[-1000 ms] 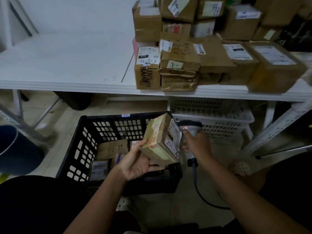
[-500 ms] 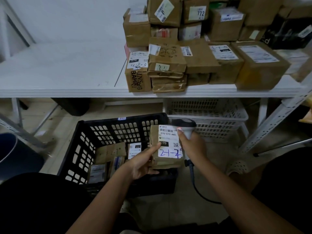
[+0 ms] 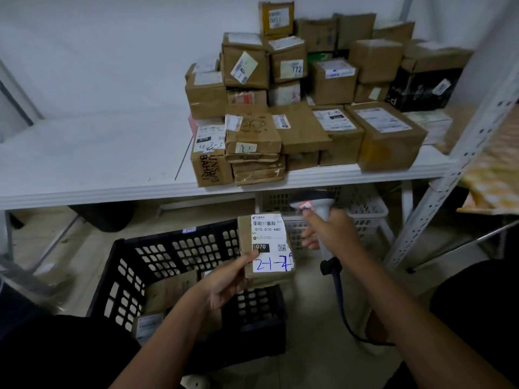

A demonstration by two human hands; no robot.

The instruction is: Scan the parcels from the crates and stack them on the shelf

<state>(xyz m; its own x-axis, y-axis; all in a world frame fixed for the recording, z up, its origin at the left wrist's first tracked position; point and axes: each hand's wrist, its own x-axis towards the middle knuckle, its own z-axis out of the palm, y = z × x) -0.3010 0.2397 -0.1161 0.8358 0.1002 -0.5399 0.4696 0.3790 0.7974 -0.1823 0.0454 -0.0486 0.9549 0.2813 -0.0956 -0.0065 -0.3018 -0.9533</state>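
Now parcel [image 3: 265,248] in left hand [image 3: 224,284], scanner [image 3: 317,206] right.

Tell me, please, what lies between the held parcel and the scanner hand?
Nothing: in the head view, only a bare gap separates the parcel in the left hand from the right hand.

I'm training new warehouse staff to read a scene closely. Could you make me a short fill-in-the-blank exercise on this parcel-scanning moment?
1. The left hand holds a parcel whose label has "2-1-7" handwritten in ____ ink.
2. The right hand grips a corded handheld ____.
3. The crate below the held parcel is ____ in colour.
4. The scanned parcels are stacked on a white ____.

Missing words: blue; scanner; black; shelf
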